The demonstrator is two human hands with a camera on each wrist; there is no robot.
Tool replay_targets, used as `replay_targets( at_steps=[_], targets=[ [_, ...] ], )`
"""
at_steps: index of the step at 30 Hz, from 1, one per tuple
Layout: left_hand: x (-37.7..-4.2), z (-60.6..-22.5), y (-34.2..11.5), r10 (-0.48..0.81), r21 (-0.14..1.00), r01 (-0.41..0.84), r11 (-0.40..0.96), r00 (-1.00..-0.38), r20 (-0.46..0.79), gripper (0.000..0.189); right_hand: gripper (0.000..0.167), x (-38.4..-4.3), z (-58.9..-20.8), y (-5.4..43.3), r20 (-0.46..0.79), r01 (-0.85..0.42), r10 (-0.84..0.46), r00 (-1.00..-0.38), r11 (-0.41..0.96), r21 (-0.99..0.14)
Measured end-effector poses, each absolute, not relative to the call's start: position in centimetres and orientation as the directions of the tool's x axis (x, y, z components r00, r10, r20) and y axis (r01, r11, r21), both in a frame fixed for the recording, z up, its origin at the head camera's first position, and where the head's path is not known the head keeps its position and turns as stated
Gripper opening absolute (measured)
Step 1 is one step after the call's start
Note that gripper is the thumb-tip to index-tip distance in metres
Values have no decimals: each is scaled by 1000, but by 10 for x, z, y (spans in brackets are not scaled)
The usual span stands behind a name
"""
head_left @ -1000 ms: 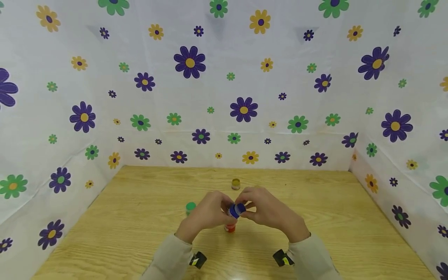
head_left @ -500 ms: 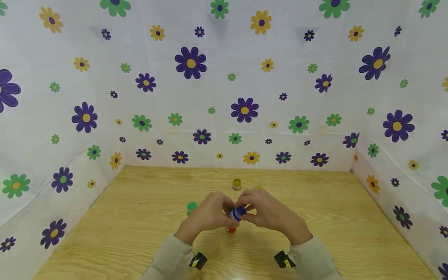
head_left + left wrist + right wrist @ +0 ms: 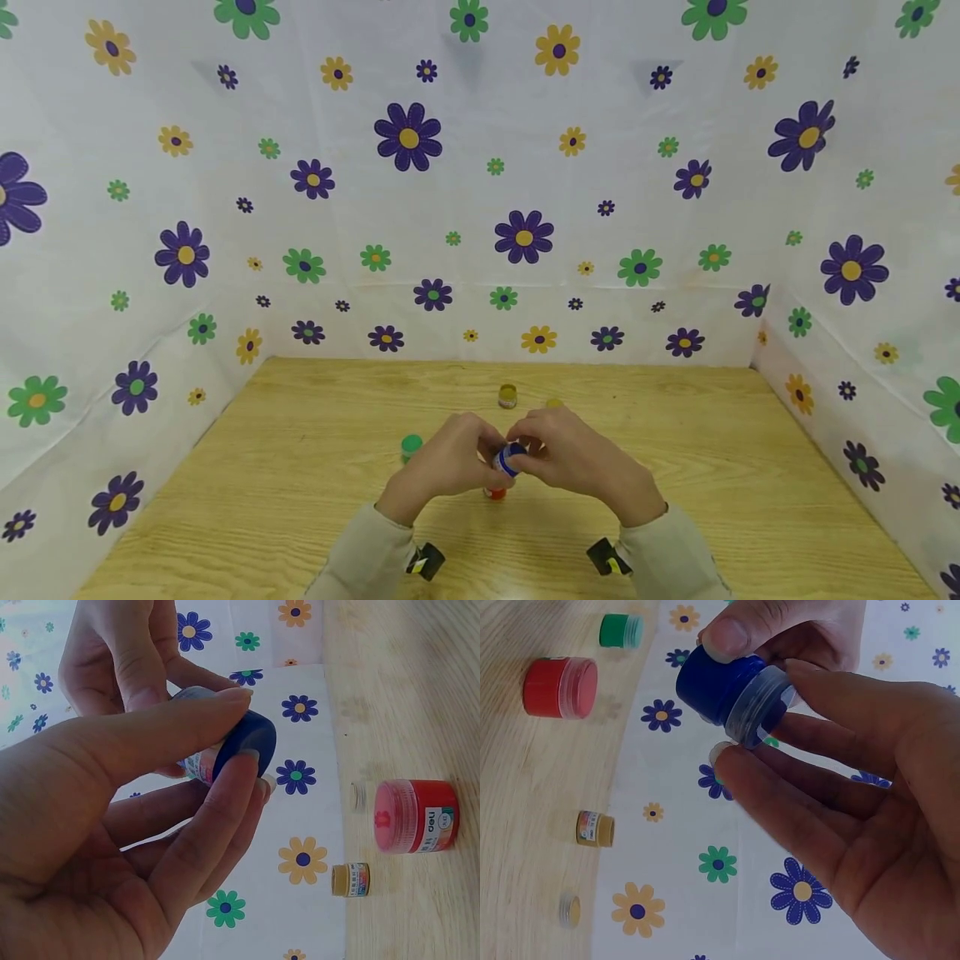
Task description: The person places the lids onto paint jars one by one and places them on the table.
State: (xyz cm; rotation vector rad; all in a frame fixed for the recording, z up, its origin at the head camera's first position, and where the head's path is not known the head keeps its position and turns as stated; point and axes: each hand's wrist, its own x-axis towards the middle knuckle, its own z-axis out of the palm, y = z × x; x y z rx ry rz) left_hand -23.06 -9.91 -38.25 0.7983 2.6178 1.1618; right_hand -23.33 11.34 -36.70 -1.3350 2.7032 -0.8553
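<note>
A small blue paint jar (image 3: pixel 506 461) is held tilted above the table between both hands. My left hand (image 3: pixel 453 454) grips the jar's body with thumb and fingers, clearly seen in the left wrist view. My right hand (image 3: pixel 573 450) pinches the translucent lid (image 3: pixel 759 705) at the jar's other end. In the right wrist view the lid sits on the jar's mouth; how tightly, I cannot tell. Below the hands stands a red paint jar (image 3: pixel 495 493), partly covered in the head view. A green paint jar (image 3: pixel 411 447) stands left of them.
An uncapped yellow paint jar (image 3: pixel 507 396) stands behind the hands. To its right lies a small yellowish lid (image 3: pixel 553 403), partly hidden by the right hand in the head view. Flowered white cloth (image 3: pixel 465 192) walls the wooden table (image 3: pixel 315 467) at the back and sides.
The blue jar has tilted and shifted slightly between the hands. My right hand's fingers have changed position around the lid. The jars on the table have stayed in place.
</note>
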Motion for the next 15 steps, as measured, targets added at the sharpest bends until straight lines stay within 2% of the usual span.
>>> replay_targets(
  at_steps=[6, 15],
  targets=[
    [-230, -382, -99, 541, 726, 409, 553, -839, 61, 22, 28, -233, -365, 120, 203, -696, -711, -673, 516, -499],
    [-230, -380, -99, 531, 716, 404, 569, -846, 54, 23, 21, -235, -362, 124, 246, -734, -768, -591, 386, -559]
  ],
)
